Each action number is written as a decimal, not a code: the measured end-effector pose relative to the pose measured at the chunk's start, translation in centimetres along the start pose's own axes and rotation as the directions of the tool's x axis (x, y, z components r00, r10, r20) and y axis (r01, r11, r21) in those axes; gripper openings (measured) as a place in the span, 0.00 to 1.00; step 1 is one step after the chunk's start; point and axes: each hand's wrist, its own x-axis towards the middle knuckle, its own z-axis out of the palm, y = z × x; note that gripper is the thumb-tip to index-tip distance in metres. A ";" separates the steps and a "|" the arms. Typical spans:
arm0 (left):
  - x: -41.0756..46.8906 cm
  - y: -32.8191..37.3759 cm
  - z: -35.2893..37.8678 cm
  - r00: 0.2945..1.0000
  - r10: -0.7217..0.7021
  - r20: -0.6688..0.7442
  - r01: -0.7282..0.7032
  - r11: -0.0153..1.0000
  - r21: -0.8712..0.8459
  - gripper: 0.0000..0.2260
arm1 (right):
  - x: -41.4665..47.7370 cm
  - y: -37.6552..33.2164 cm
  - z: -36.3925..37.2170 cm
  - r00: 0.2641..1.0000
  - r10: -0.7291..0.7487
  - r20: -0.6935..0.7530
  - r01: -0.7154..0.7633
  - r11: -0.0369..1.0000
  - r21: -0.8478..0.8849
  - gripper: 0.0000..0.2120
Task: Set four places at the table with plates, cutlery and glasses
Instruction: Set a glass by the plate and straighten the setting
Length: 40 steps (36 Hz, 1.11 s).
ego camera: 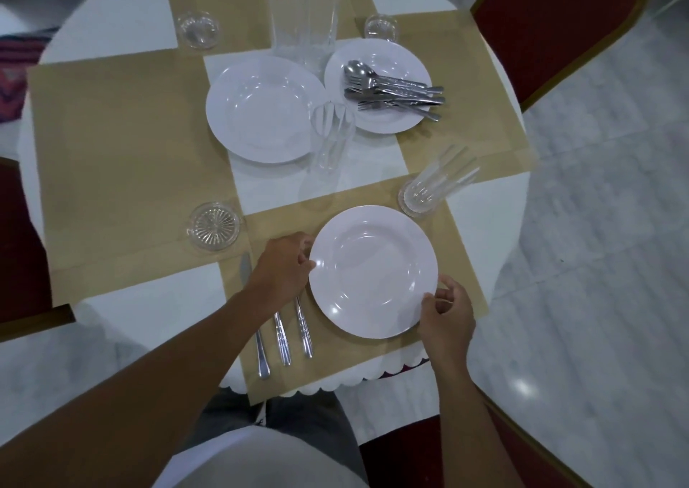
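Observation:
A white plate [373, 271] lies on the near tan placemat [283, 375]. My left hand [283, 267] grips its left rim and my right hand [445, 310] pinches its lower right rim. To the plate's left lie a knife, a fork and a spoon [283, 334], partly under my left hand. A tall glass [436, 182] stands on a coaster beyond the plate's right. Mid-table are a stack of white plates [261, 107], another plate [387, 62] bearing several pieces of cutlery [391, 90], and a tall glass [330, 141].
Glass coasters lie at the left [213, 225], far left [197, 29] and far right [380, 27]. A large clear glass stack [302, 14] stands at the back. Red chairs stand at the right [551, 21], left [18, 249] and near side [428, 450].

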 end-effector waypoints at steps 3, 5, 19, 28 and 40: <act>-0.4 -0.4 -1.0 0.998 -0.018 -0.057 0.016 0.999 -0.030 0.14 | -0.9 -0.6 0.5 0.995 -0.033 -0.091 0.036 0.999 0.036 0.20; -1.0 -1.1 -1.8 0.994 -0.008 -0.105 0.004 0.999 -0.045 0.13 | -1.7 -1.1 0.7 0.983 -0.105 -0.150 0.111 0.993 0.036 0.18; -8.1 -13.2 -4.1 0.940 0.322 -0.115 -0.273 0.909 0.314 0.19 | -10.8 -1.9 9.4 0.714 -0.612 0.340 0.655 0.756 -0.014 0.07; -9.6 -15.3 -1.5 0.918 0.364 0.158 -0.394 0.784 0.480 0.46 | -13.1 -1.2 14.3 0.743 -0.400 0.537 0.592 0.767 -0.247 0.09; -10.2 -14.9 -0.9 0.936 0.314 0.157 -0.348 0.768 0.538 0.44 | -13.2 -1.5 15.9 0.776 -0.390 0.495 0.589 0.729 -0.349 0.10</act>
